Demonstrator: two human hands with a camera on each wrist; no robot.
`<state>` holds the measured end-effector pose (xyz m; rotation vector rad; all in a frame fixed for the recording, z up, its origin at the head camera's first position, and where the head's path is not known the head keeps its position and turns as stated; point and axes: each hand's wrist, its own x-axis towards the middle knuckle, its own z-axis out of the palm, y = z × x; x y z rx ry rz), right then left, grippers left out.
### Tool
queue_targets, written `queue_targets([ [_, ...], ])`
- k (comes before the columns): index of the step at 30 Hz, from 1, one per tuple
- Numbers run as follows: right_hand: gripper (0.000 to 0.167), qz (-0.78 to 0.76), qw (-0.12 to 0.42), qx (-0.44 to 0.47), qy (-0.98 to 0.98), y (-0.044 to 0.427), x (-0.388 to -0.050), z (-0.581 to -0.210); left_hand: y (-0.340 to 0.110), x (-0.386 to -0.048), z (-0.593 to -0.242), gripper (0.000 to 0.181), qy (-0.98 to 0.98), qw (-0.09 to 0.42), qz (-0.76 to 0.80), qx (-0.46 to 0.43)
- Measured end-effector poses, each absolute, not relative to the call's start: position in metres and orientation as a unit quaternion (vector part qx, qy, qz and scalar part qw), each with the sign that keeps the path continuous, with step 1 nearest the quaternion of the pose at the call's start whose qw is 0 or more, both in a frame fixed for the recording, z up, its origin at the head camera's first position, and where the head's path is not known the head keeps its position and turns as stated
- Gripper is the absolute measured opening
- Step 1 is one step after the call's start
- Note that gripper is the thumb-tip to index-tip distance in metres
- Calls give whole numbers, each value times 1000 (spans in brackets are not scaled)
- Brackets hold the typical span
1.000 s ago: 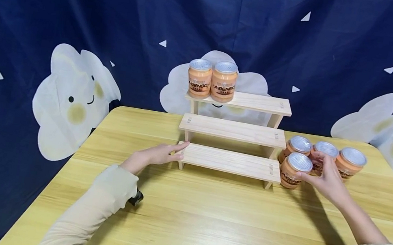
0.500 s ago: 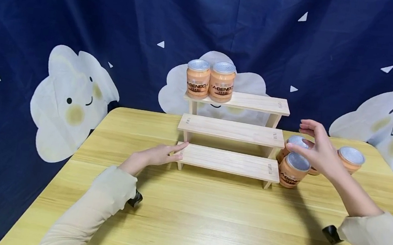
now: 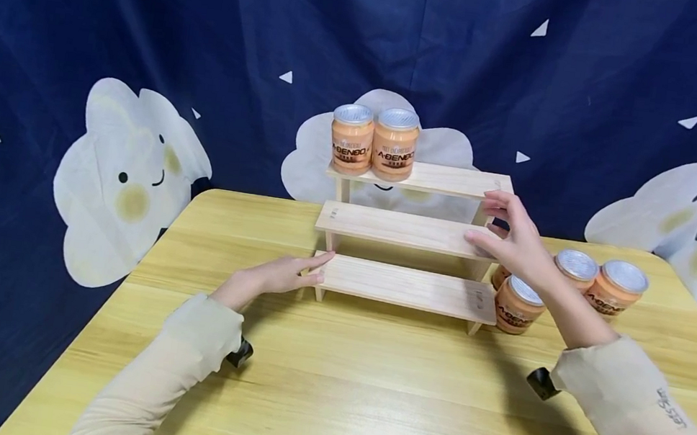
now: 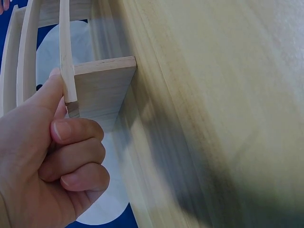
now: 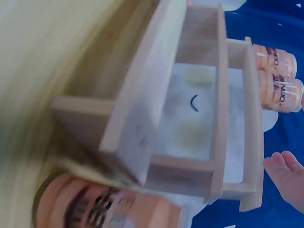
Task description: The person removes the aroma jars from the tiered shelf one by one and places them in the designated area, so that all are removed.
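Note:
A three-tier wooden display stand [image 3: 405,286] stands mid-table. My left hand [image 3: 272,275] pinches the left end of its lowest tier; in the left wrist view, that hand [image 4: 61,152] has its other fingers curled beneath the board. My right hand [image 3: 518,242], empty with fingers loosely bent, hovers by the stand's right end near the upper two tiers. Two orange jars with silver lids, the left jar [image 3: 351,142] and the right jar [image 3: 395,147], stand side by side on the top tier's left. The right wrist view shows my right hand [image 5: 287,178] apart from the boards.
Several more such jars stand right of the stand: a front jar [image 3: 514,312], a rear jar [image 3: 575,266], an outer jar [image 3: 617,288], and one mostly hidden behind my right hand. A blue curtain [image 3: 247,31] with cloud prints hangs behind the wooden table [image 3: 316,373].
My right hand has left the jars on the right, rising and moving left to the stand's right end, empty. My left hand keeps its place on the lowest tier.

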<state>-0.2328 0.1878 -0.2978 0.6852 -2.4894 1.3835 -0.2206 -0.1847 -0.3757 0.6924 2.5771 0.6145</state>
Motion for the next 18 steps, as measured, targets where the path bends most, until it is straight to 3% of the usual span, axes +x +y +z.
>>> queue_targets([
  [18, 66, 536, 57, 225, -812, 141, -265, -286, -183, -222, -378, 58, 925, 196, 212, 248],
])
